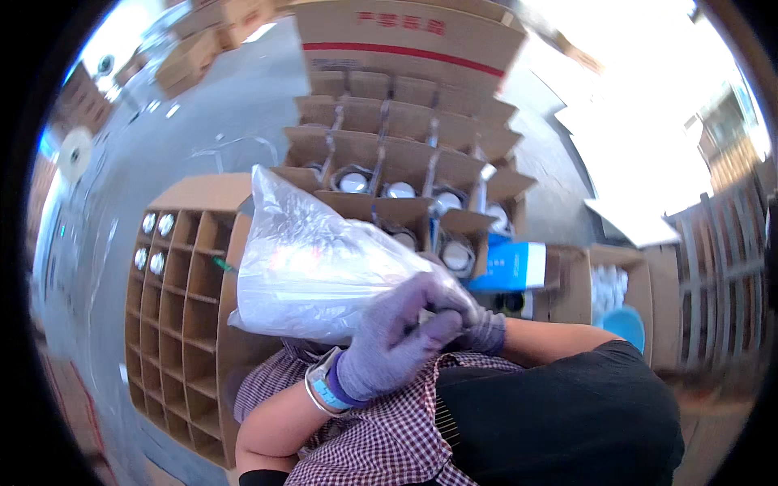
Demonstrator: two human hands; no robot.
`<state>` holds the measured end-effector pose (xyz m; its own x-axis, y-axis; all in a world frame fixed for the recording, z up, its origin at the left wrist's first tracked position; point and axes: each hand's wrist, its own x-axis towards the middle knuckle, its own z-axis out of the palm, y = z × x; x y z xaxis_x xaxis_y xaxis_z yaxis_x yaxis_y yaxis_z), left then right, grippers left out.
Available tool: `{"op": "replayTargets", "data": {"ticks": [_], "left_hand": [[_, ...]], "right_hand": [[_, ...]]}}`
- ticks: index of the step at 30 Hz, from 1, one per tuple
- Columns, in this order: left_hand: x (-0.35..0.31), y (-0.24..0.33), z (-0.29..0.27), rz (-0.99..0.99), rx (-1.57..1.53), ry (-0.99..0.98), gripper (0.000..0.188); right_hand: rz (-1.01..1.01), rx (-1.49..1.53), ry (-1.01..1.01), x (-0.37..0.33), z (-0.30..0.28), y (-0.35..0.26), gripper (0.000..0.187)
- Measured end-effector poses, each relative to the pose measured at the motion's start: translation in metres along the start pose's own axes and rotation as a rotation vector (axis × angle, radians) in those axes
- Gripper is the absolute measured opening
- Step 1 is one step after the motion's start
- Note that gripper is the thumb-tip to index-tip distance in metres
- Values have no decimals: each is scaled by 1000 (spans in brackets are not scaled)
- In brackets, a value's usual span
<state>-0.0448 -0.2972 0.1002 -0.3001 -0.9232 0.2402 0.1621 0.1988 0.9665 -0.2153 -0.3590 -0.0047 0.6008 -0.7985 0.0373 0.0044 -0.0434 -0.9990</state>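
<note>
A clear plastic bag [312, 251] with something white and rounded inside lies tilted across my front, its narrow end at my hands. My left hand [397, 336], in a grey-purple knit glove, has its fingers and thumb curled together at that gathered end. Close behind it is my right hand [482, 328], gloved the same way and partly hidden by the left. Its fingers are closed about the bag's end, as far as they show. The exact grip between the two hands is hard to make out.
Ahead stands a large carton [413, 49] with cardboard dividers and several white-topped items in its cells. On the left is a divided box [186, 324] with several shiny pieces. To the right are a blue-and-white box [510, 266], a carton [664, 300] and a blue bowl [626, 326].
</note>
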Motion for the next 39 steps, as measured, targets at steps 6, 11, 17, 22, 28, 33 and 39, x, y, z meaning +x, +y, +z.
{"op": "replayTargets", "data": {"ticks": [6, 11, 17, 22, 28, 33, 39], "left_hand": [[11, -16, 36, 283, 244, -465, 25], [23, -46, 105, 276, 418, -455, 53], [39, -95, 138, 85, 612, -369, 61], [43, -120, 150, -80, 602, -383, 57], [29, -117, 147, -174, 683, -418, 53], [27, -126, 138, -222, 719, -413, 52], [49, -219, 136, -435, 452, -240, 64]], "right_hand": [[59, 263, 542, -60, -48, -26, 65], [-89, 257, 812, -156, -143, -1, 54], [-58, -469, 1191, -261, -224, -12, 60], [-65, -1138, 1152, -278, -250, 49, 64], [-81, -1151, 999, -228, -234, 76, 63], [-36, -1234, 728, -193, -223, 34, 65], [-55, -1248, 298, -175, -213, -11, 65]]}}
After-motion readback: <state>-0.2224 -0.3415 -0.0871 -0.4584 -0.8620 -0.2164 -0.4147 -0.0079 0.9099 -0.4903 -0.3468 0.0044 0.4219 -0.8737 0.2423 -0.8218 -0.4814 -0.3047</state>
